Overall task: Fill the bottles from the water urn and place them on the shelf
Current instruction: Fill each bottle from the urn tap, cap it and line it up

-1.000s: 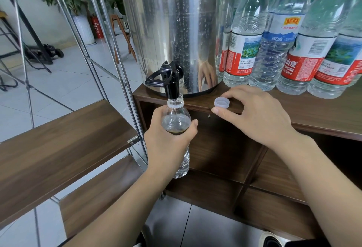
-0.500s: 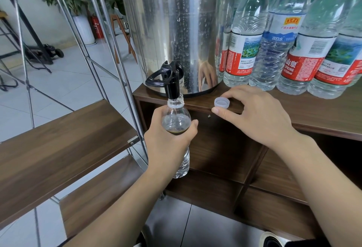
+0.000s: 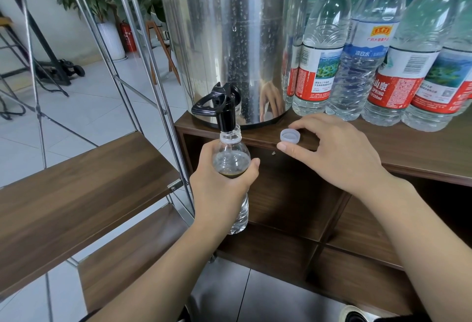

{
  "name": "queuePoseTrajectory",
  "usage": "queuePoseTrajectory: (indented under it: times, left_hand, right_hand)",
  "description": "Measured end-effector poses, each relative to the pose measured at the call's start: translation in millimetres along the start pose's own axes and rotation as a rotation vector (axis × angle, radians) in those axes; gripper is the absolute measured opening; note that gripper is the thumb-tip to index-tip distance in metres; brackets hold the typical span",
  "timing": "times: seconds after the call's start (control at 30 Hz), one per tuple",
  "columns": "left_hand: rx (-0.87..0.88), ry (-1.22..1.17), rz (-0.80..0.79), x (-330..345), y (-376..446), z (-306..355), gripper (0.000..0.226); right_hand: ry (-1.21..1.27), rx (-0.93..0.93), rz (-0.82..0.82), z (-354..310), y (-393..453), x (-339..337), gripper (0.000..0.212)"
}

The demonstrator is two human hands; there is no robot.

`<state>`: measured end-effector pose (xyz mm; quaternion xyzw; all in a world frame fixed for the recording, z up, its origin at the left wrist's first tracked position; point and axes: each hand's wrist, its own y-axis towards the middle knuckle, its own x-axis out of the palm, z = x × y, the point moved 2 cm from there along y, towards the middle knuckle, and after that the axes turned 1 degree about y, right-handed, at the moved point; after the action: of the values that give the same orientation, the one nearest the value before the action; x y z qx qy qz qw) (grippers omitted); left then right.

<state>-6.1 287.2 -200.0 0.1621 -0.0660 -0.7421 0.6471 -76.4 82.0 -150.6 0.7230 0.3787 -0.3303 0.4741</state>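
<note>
A steel water urn (image 3: 229, 40) stands on the wooden cabinet top (image 3: 421, 158), its black tap (image 3: 222, 107) overhanging the front edge. My left hand (image 3: 222, 188) is wrapped around a clear, uncapped bottle (image 3: 231, 158), upright with its mouth right under the tap's spout; water fills it nearly to the shoulder. My right hand (image 3: 337, 150) rests on the cabinet edge with thumb and fingers curved around a pale bottle cap (image 3: 290, 135) lying open side up; whether they pinch it I cannot tell.
Several labelled water bottles (image 3: 357, 53) stand in a row right of the urn. A metal-framed rack with wooden shelves (image 3: 84, 188) is at the left, a lower shelf (image 3: 122, 252) beneath. Open cabinet compartments (image 3: 293, 206) lie below the top.
</note>
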Motion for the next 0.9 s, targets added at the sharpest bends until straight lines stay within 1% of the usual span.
queuePoseTrajectory:
  times: [0.23,0.47,0.63,0.9]
  left_hand:
    - [-0.003,0.001,-0.003,0,1,1,0.050]
    - [-0.007,-0.016,-0.006,1,0,-1,0.048]
    - [-0.002,-0.026,-0.012,2,1,-2,0.049]
    - [-0.022,-0.043,-0.011,3,0,-2,0.051]
  right_hand:
    - [0.074,0.026,0.008,-4,0,-3,0.055]
    - [0.145,-0.005,0.053,-22,0,-13,0.059]
    - [0.228,-0.104,0.139,-49,4,-27,0.047]
    - [0.320,-0.295,0.236,-101,6,-43,0.041]
